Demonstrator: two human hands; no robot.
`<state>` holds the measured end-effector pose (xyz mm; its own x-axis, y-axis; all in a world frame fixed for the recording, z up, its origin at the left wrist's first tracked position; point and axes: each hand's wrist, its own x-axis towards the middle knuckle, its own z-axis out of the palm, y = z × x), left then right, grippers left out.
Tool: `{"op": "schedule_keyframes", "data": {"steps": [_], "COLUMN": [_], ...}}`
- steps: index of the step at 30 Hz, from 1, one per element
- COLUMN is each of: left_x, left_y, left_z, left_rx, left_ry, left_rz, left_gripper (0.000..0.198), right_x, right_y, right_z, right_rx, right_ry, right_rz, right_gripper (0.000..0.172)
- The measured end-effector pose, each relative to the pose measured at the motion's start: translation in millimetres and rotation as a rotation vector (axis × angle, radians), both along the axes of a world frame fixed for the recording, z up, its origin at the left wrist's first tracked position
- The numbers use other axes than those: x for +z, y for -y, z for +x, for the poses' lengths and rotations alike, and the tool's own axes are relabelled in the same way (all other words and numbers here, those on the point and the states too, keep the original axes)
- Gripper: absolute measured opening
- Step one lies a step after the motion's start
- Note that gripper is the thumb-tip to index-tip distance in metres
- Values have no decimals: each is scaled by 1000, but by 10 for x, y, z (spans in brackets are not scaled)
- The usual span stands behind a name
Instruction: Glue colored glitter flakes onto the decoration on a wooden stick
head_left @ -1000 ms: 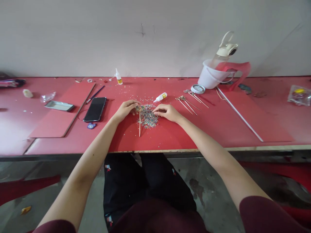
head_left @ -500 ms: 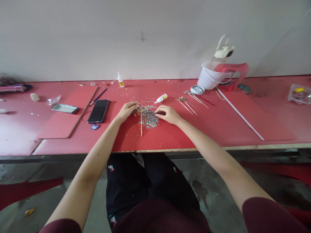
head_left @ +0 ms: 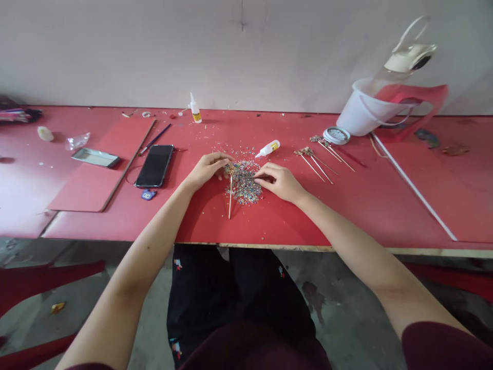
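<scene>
A heap of small multicoloured bits (head_left: 245, 185) lies on the red table (head_left: 269, 221). A thin wooden stick (head_left: 230, 198) rests with its top at the heap's left edge, pointing toward me. My left hand (head_left: 208, 168) has its fingers curled and pinches the stick's top end. On the heap's right side, my right hand (head_left: 280, 181) is closed in a pinch on a thin dark tool whose tip reaches into the bits. A small glue bottle (head_left: 268, 148) with a yellow label lies just behind the heap.
Several finished decorated sticks (head_left: 319, 156) lie right of the heap, with a round tin (head_left: 336, 135), white bucket (head_left: 364, 110) and a long white rod (head_left: 414, 186) beyond. Left are a black phone (head_left: 154, 165), a red board (head_left: 98, 172), a metal tray (head_left: 95, 157) and another glue bottle (head_left: 195, 109).
The camera has shifted left and tilted, so everything sits further right in view. Both hands stay at the heap; the right hand's pinch has drawn a little closer to the stick's top.
</scene>
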<state>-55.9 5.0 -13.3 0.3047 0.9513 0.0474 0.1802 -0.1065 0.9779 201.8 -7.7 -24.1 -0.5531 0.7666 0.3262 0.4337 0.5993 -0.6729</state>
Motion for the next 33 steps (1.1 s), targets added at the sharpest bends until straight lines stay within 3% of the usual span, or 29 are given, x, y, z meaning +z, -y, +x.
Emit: {"op": "schedule_keyframes", "data": {"steps": [18,29,33], "left_x": [-78,-45,-20], "left_y": [-33,-6,10], "left_z": [-39,-37,-32], "left_rx": [25,25,29], "left_ry": [32,49,38], "left_rz": [31,11,0], "left_gripper": [21,20,20], "right_x": [5,5,49], "right_y": [-1,-38,-21], "right_z": [6,31,60], "right_rx": [18,-82,24], "right_ry": [43,47,98], "right_rz": [50,50,27], "right_gripper": [14,13,13]}}
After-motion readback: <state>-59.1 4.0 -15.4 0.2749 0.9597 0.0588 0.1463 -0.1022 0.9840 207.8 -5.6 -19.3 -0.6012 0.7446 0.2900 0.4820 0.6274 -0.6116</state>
